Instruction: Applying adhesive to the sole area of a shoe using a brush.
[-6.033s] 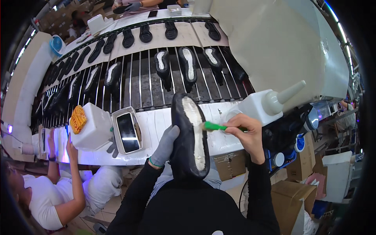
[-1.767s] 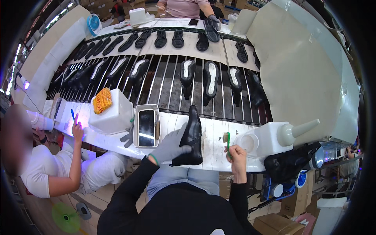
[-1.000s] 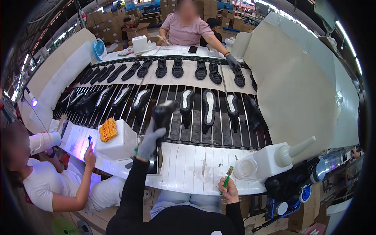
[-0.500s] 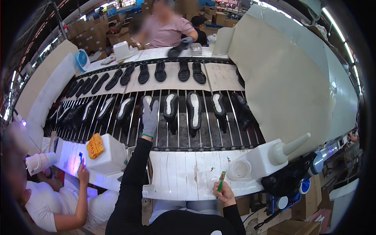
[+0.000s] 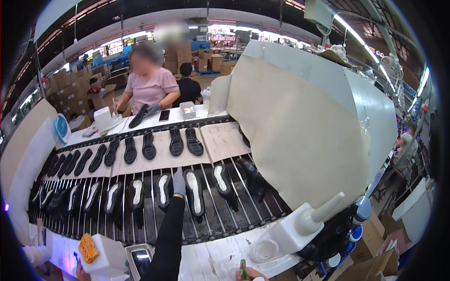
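My left hand (image 5: 178, 181), in a grey glove on a black sleeve, reaches far out over the roller conveyor (image 5: 225, 220). Its fingers lie stretched out between two black shoes with white insoles, one on its left (image 5: 163, 189) and one on its right (image 5: 194, 191), and it holds nothing. My right hand (image 5: 251, 274) stays at the bottom edge over the white bench, closed around a small green brush (image 5: 243, 268). Only part of that hand shows.
Rows of black shoes and soles ride the conveyor and the far belt (image 5: 225, 140). A large white hood (image 5: 304, 122) covers the right. On my bench stand a white glue pot (image 5: 290, 234), a phone (image 5: 140, 260) and an orange sponge (image 5: 88, 248). A person in pink (image 5: 150, 89) works opposite.
My left hand carried a black shoe from the bench out onto the conveyor and let go of it. My right hand stayed low at the bench edge with the green brush.
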The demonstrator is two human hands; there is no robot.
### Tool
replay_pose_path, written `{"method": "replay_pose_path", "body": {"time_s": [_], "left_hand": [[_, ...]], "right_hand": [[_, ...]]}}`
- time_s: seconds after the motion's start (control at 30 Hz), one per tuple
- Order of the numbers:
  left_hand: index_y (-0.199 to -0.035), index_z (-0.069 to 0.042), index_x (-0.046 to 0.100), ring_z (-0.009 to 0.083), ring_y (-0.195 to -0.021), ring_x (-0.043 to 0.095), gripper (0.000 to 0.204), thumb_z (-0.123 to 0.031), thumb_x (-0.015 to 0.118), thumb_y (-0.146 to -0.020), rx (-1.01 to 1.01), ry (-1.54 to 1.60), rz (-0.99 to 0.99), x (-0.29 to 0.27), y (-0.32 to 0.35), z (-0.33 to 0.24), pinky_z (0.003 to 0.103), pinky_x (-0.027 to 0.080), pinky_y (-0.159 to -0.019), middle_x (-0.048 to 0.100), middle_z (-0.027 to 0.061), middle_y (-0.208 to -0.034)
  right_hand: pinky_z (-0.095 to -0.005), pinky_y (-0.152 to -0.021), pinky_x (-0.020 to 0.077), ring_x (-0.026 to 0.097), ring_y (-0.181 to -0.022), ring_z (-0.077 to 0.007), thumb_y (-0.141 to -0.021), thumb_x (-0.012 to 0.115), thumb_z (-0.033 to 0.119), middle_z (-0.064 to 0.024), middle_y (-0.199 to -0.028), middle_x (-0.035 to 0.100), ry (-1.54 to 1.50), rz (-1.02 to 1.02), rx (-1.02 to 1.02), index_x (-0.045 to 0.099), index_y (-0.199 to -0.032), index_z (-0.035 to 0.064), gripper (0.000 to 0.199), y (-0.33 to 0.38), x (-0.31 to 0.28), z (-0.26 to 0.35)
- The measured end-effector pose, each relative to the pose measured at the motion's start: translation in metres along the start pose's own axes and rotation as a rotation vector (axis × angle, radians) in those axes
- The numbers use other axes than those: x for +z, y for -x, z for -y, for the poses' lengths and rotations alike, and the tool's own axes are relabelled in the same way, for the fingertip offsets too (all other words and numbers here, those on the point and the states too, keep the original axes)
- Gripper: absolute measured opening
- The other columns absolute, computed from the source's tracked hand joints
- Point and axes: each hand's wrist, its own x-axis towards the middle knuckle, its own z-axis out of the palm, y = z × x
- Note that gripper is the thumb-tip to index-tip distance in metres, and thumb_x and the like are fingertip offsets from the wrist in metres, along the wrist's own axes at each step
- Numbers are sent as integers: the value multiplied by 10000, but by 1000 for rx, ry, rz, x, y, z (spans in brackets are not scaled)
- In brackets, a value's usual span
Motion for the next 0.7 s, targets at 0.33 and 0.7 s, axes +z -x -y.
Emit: {"method": "replay_pose_path", "body": {"time_s": [0.33,0.7], "left_hand": [[-1011,67,702,147,-873,575,589,-505,587,-936,-218,154,-44,-8,30,-2,308,452,-798,680,84,-928],[-886,-52,657,38,-741,512,260,-301,630,-955,49,333,30,-15,178,-154,219,416,-660,599,-41,-822]], "right_hand": [[-208,-382,297,356,-447,-42,-995,563,366,40,-659,497,-223,448,153,609,-966,57,314,-22,-18,-8],[-222,-591,458,552,-738,-92,-977,599,260,14,-912,619,-438,641,212,570,-1187,96,268,-11,-22,8]]}}
